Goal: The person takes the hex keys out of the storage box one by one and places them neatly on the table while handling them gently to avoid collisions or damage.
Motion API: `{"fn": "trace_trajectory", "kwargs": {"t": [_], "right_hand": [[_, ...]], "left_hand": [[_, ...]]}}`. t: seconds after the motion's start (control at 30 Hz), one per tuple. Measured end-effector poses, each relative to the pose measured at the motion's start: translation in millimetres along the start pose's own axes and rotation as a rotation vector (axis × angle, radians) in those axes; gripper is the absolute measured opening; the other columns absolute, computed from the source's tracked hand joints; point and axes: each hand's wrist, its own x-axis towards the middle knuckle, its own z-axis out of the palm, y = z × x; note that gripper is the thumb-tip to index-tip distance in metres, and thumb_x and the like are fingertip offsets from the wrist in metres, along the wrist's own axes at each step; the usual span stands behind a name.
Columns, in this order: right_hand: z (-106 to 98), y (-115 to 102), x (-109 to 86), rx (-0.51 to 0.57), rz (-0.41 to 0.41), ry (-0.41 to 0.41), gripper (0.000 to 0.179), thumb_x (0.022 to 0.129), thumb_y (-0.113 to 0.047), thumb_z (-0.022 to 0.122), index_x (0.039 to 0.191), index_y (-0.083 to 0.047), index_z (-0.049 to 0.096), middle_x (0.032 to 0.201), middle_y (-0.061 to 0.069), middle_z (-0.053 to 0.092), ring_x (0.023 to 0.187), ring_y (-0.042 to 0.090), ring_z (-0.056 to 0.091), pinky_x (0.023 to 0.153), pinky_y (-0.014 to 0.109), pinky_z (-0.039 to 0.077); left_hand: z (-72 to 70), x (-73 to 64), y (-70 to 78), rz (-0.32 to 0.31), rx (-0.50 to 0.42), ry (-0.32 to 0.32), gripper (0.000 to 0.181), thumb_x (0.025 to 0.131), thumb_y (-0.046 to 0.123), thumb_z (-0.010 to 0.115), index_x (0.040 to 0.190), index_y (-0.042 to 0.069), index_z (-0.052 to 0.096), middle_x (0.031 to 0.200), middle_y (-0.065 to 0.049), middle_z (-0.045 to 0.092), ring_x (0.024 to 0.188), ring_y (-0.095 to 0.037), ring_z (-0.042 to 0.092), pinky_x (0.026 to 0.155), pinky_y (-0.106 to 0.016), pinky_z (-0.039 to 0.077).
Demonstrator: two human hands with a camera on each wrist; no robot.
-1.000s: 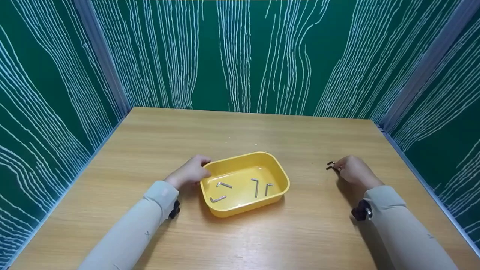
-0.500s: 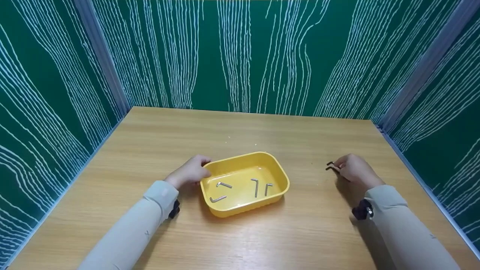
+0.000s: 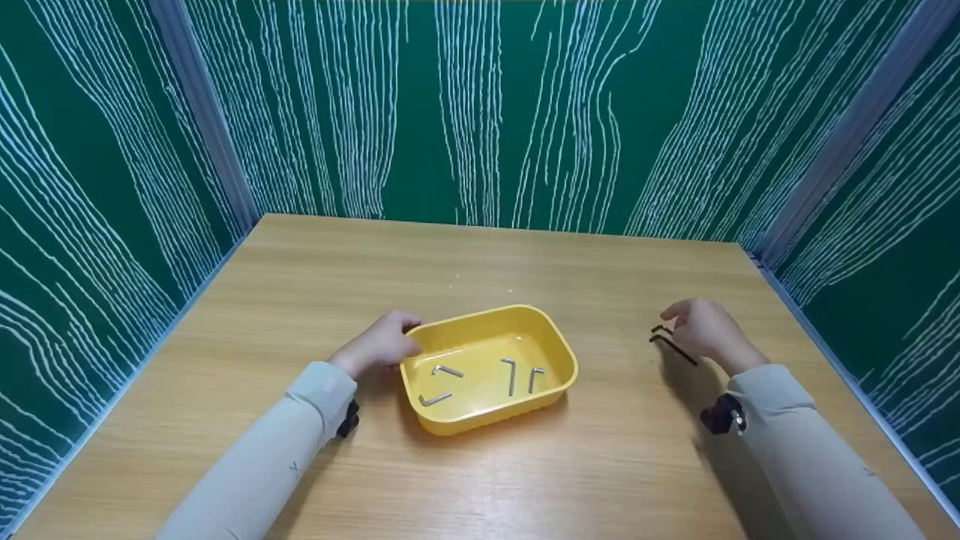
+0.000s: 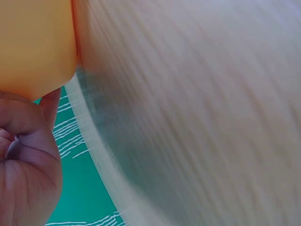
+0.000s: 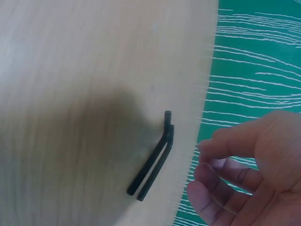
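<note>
In the head view my left hand (image 3: 381,343) grips the left end of a yellow plastic tray (image 3: 491,421). Several silver hex keys lie flat inside, among them one long hex key (image 3: 512,376). The left wrist view has the curled fingers (image 4: 28,113) against the tray's wall (image 4: 37,47). At the right, two black hex keys (image 5: 148,165) lie side by side on the table. My right hand (image 3: 707,330) hovers just above them, holding nothing. Its fingers (image 5: 225,143) hang loosely bent, apart from the keys in the right wrist view.
A wooden table (image 3: 480,487) carries everything. Green walls (image 3: 412,112) with white wavy lines close it in at the back and both sides. A few tiny white specks (image 3: 510,290) lie behind the tray.
The right hand has let go of the black hex keys and risen slightly away from them. They stay on the table. The left hand and tray have not visibly moved.
</note>
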Motion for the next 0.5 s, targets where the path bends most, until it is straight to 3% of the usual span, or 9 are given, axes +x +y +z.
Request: {"fn": "trace_trajectory", "kwargs": {"t": [0.1, 0.23, 0.5], "right_hand": [[-1, -3, -0.1, -0.004, -0.036, 0.021, 0.052, 0.085, 0.006, 0.053, 0.135, 0.013, 0.066, 0.1, 0.02, 0.063, 0.08, 0.026, 0.055, 0.066, 0.033, 0.045], [-2, -8, -0.8, 0.024, -0.033, 0.015, 0.05, 0.089, 0.004, 0.059, 0.138, 0.013, 0.062, 0.1, 0.02, 0.063, 0.07, 0.02, 0.057, 0.059, 0.032, 0.046], [-7, -24, -3.6, 0.019, -0.008, 0.0, 0.052, 0.094, -0.001, 0.065, 0.144, 0.01, 0.059, 0.112, 0.025, 0.064, 0.08, 0.026, 0.061, 0.062, 0.032, 0.052]], "left_hand": [[0.9, -0.2, 0.0, -0.004, 0.007, 0.005, 0.023, 0.086, -0.003, 0.054, 0.103, 0.0, 0.069, 0.074, -0.002, 0.057, 0.048, -0.012, 0.048, 0.042, -0.023, 0.04], [1.2, -0.6, 0.4, -0.011, 0.017, 0.008, 0.023, 0.087, -0.002, 0.055, 0.104, 0.002, 0.07, 0.076, -0.002, 0.057, 0.049, -0.012, 0.048, 0.043, -0.023, 0.04], [0.2, -1.4, 1.2, -0.048, 0.003, 0.013, 0.027, 0.092, 0.001, 0.057, 0.114, 0.005, 0.071, 0.085, -0.004, 0.061, 0.054, -0.013, 0.05, 0.047, -0.023, 0.042]]}}
